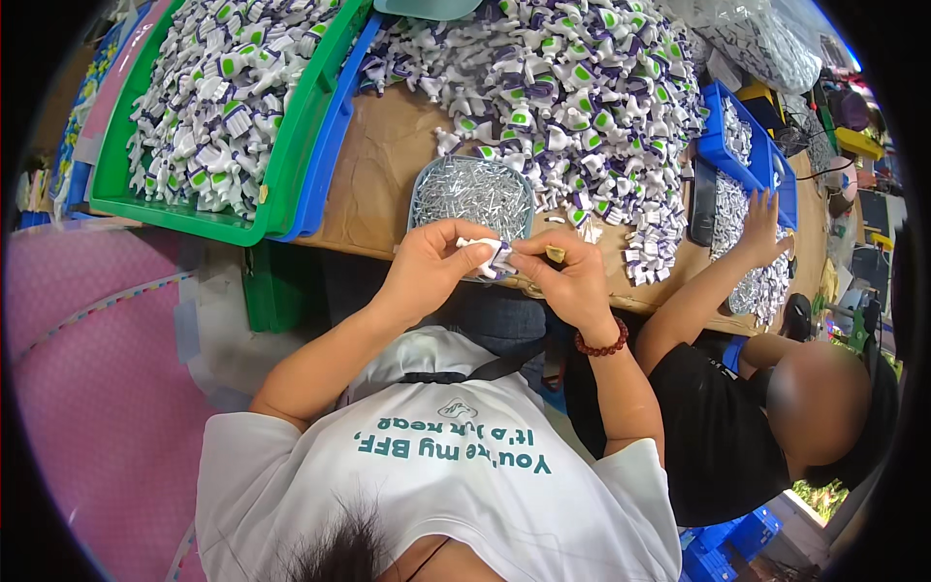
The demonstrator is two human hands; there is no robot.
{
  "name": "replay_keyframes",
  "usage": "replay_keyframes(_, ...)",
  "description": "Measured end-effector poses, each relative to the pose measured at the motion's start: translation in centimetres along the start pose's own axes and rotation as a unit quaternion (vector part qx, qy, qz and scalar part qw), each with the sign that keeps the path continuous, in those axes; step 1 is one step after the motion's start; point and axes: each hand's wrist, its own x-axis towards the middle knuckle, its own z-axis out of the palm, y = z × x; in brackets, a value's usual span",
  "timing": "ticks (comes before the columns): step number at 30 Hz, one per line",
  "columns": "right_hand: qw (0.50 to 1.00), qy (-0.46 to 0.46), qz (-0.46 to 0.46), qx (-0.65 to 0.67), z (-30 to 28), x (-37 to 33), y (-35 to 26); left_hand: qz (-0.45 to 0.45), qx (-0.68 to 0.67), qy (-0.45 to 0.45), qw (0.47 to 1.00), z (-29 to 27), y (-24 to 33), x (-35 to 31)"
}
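My left hand pinches a small white-and-purple plastic figure piece between thumb and fingers. From the other side, the closed fingertips of my right hand meet the same piece; whether they also hold a small pin is hidden. A yellowish wrap shows on one right finger. Just beyond both hands is a grey-blue tray full of shiny metal pins. A big heap of similar white, purple and green figure pieces covers the table behind it.
A green crate of figure pieces stands at the left, against a blue crate. To the right, a co-worker's hand reaches over more pieces, near a dark phone-like slab and blue bins. Brown board covers the table.
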Motion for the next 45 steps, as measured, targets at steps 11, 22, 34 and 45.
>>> replay_keyframes(11, 0.997, 0.014, -0.028, -0.064, 0.7, 0.4, 0.1, 0.154, 0.237, 0.047, 0.958, 0.5, -0.6, -0.7)
replay_keyframes(22, 0.986, -0.071, -0.097, -0.114, -0.4, 0.3, -0.2, -0.131, -0.052, -0.057, 0.988, -1.3, -0.1, 0.2)
replay_keyframes(34, 0.987, -0.159, -0.015, 0.008, 1.6, -1.4, -0.5, -0.069, 0.085, -0.096, 0.989, -0.4, 0.3, -0.5)
replay_keyframes(45, 0.99, -0.129, -0.06, 0.007, 2.7, -0.8, 1.2, 0.002, 0.177, -0.066, 0.982, -0.3, -0.7, -1.9)
